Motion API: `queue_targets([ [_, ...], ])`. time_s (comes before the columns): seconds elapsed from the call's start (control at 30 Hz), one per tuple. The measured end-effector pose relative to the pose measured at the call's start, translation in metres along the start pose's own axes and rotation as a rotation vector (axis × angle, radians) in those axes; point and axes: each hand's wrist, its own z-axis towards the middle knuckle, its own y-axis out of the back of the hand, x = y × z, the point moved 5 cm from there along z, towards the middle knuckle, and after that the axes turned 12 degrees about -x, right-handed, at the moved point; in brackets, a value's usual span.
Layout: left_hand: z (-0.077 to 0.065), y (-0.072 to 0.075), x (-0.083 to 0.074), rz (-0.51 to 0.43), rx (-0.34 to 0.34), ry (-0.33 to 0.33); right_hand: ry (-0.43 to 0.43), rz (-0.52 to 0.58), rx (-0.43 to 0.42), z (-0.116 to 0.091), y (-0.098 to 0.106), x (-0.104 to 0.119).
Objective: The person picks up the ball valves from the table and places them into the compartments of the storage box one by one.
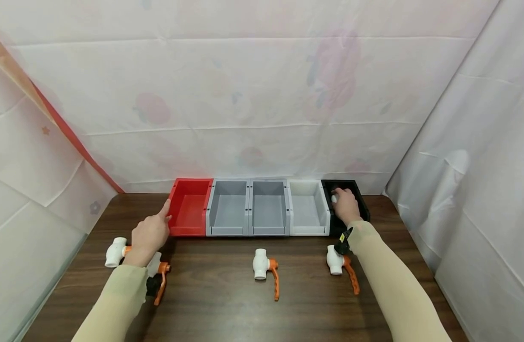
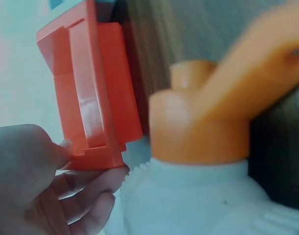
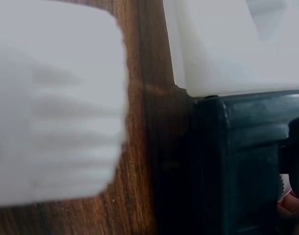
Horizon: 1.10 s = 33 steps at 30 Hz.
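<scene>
My left hand [image 1: 150, 233] is at the left wall of the red bin [image 1: 172, 231], index finger stretched along it. In the left wrist view the thumb lies over the rim and the other fingers are outside the wall, pinching it. My right hand [image 1: 346, 206] reaches into the black bin [image 1: 364, 209] and holds a white ball valve [image 1: 334, 198], mostly hidden by the fingers. Its ribbed end shows small in the right wrist view. Beneath my left forearm lies a ball valve with an orange handle [image 1: 161, 280]; another ball valve [image 1: 115, 252] lies farther left.
Two grey bins [image 1: 228, 232] and a white bin [image 1: 310, 231] stand between the red and black ones, in one row against the curtain. On the brown table [image 1: 219, 304] lie a ball valve [image 1: 260, 264] in the middle and another [image 1: 335, 260] beside my right wrist.
</scene>
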Motion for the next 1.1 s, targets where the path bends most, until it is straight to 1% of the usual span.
queue_targets([
  [0.07,0.002,-0.002,0.004,-0.002,0.000,0.000,0.002,-0.004,0.001,0.000,-0.001,0.000],
  [0.2,0.003,-0.004,0.007,-0.004,-0.024,-0.007,0.022,-0.029,-0.003,0.001,0.001,0.000],
  [0.37,0.006,-0.007,0.006,-0.012,-0.030,-0.015,0.051,-0.051,-0.053,0.002,0.012,0.004],
  [0.53,0.005,-0.002,0.011,-0.005,-0.032,-0.011,0.044,-0.024,-0.094,-0.002,0.019,0.014],
  [0.67,-0.001,0.001,0.014,0.002,-0.027,-0.006,0.046,0.026,-0.111,-0.011,0.027,0.023],
  [0.8,-0.005,0.002,0.013,-0.005,-0.037,-0.010,0.083,0.086,-0.181,-0.022,0.044,0.032],
  [0.9,-0.006,0.002,0.011,-0.007,-0.039,-0.012,0.115,0.108,-0.233,-0.033,0.055,0.036],
  [1.1,-0.004,0.001,0.007,0.004,-0.026,-0.010,0.161,0.157,-0.290,-0.055,0.069,0.040],
])
